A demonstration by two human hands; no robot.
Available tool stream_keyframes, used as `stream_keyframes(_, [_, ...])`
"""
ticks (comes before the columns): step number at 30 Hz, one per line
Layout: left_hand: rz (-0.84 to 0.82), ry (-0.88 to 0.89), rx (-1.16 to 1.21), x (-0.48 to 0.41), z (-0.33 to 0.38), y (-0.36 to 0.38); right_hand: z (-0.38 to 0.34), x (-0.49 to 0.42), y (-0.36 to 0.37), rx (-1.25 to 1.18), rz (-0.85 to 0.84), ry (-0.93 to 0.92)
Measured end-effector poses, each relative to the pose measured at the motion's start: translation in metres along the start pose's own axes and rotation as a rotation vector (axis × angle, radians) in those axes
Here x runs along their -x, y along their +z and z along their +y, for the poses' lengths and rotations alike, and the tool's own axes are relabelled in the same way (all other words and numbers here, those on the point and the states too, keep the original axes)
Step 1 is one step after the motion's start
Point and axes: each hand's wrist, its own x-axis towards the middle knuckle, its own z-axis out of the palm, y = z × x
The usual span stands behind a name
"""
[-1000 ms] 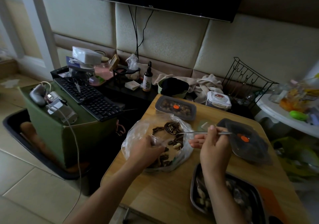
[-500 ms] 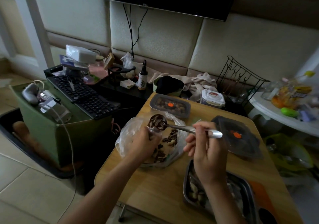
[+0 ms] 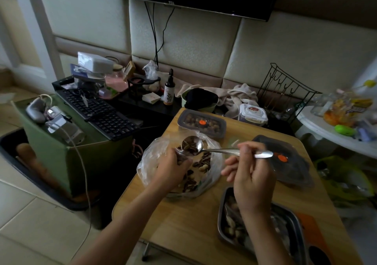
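Note:
A clear plastic bag (image 3: pixel 151 162) of dark striped seeds and pale nuts lies open on the wooden table (image 3: pixel 183 219). My left hand (image 3: pixel 173 168) grips the bag's rim at its near left side. My right hand (image 3: pixel 251 175) pinches the handle of a metal spoon (image 3: pixel 206 149). The spoon's bowl hangs over the bag mouth, tilted, with a few seeds in it. A metal tray (image 3: pixel 221 219) of nuts sits under my right forearm, partly hidden.
A lidded box of nuts (image 3: pixel 202 124) stands behind the bag, and a loose dark lid (image 3: pixel 289 162) lies to the right. Past the table's left edge, a keyboard (image 3: pixel 98 111) rests on a green box (image 3: pixel 51 152). A white side table (image 3: pixel 334 134) with clutter is at right.
The spoon rose from inside the bag and tilted over its mouth, and most of its seeds are gone. My right hand shifted up and back. My left hand kept its grip on the bag.

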Motion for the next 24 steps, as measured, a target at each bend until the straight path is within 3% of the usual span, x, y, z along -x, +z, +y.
stream_keyframes(7, [0.040,0.039,-0.009,0.006,-0.002,-0.003,0.017,-0.006,-0.004,-0.125,0.152,0.564])
stream_keyframes(14, [0.013,0.130,0.040,0.012,0.001,-0.007,0.032,-0.008,-0.007,-0.405,-0.023,1.094])
stream_keyframes(20, [-0.073,0.186,0.149,0.014,0.000,-0.005,0.031,-0.010,-0.008,-0.339,-0.144,1.163])
stream_keyframes(24, [-0.159,0.209,0.187,0.016,0.001,-0.006,0.019,-0.007,0.000,-0.343,-0.347,1.042])
